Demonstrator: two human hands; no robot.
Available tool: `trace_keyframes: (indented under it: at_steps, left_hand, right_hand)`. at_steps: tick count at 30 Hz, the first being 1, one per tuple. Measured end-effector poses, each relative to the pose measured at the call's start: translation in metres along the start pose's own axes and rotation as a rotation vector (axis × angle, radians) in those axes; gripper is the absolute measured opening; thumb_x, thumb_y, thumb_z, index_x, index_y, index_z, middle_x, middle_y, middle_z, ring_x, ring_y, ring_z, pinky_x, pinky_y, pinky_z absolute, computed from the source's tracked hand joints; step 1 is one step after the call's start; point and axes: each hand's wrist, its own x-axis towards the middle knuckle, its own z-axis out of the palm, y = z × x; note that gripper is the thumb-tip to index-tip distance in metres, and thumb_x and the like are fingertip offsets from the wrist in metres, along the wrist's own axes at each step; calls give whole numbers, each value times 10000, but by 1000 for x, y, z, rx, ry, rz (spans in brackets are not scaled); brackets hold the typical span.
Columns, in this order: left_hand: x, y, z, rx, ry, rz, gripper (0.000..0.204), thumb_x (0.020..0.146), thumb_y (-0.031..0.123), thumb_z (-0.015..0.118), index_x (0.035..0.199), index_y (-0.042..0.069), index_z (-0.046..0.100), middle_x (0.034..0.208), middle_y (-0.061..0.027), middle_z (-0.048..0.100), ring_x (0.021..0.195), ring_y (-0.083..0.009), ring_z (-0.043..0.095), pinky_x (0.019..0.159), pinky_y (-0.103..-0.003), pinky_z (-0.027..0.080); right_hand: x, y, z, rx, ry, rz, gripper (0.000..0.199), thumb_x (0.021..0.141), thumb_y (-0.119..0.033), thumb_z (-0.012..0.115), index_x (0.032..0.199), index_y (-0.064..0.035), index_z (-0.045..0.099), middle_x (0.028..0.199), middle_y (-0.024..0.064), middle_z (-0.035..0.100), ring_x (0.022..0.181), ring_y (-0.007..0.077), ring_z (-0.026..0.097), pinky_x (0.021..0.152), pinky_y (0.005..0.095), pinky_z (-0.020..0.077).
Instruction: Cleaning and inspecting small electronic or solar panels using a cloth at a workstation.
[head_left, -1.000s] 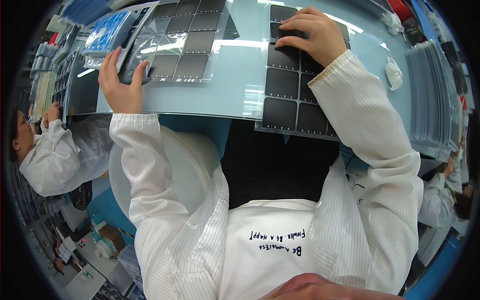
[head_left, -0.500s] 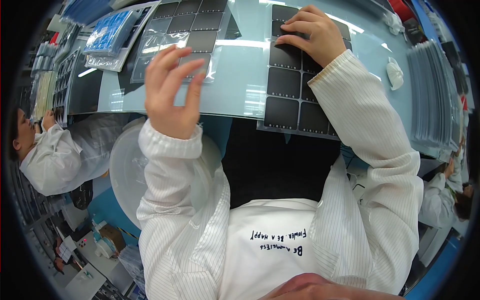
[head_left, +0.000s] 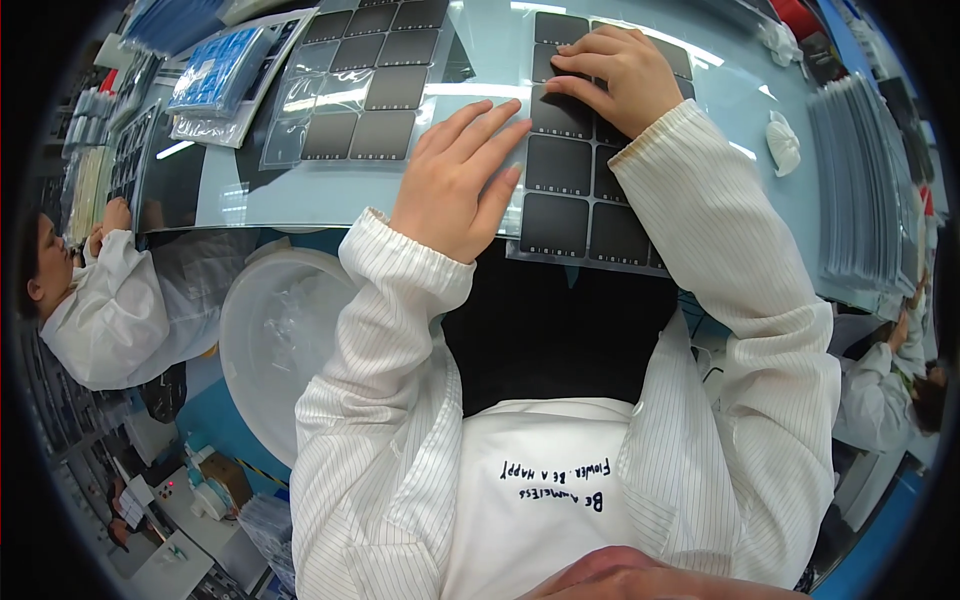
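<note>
At upper left of centre, a clear sheet of dark squares [head_left: 365, 85] lies on the bench [head_left: 330, 190]. The left hand [head_left: 462, 180] rests spread and empty beside the sheet of black squares [head_left: 575, 195] at upper centre, where the right hand [head_left: 615, 75] presses curled fingertips.

Matt, dark grey square pads on a clear glossy plastic carrier sheet [head_left: 585, 190] at the near edge of the pale blue surface [head_left: 480, 70], glossy and glare-streaked. More matt grey squares under shiny clear film [head_left: 365, 80] toward the far left corner. White, finely striped cloth sleeves [head_left: 720, 260]. Smooth white plastic round tub [head_left: 280, 340]. Crumpled white cloth wad [head_left: 782, 142].
</note>
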Motion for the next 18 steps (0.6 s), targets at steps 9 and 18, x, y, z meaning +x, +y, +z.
trace_keyframes:
  at_steps: [9, 18]
  left_hand:
    - [-6, 2, -6, 87, -123, 4, 463, 847, 133, 549, 1307, 85, 520, 1342, -93, 532, 1260, -334, 445, 1016, -438, 365]
    - [-6, 1, 9, 101, -118, -12, 472, 823, 128, 560, 1292, 81, 534, 1329, -77, 548, 1254, -323, 466, 1017, -433, 373]
  right_hand:
    - [-60, 61, -103, -68, 310, 89, 331, 818, -209, 736, 1113, -69, 682, 1056, 76, 691, 1001, 204, 621, 866, 304, 468]
    - [-187, 102, -111, 33, 3, 813, 506, 793, -354, 761, 1215, -103, 639, 967, 39, 659, 787, 122, 564, 673, 256, 476]
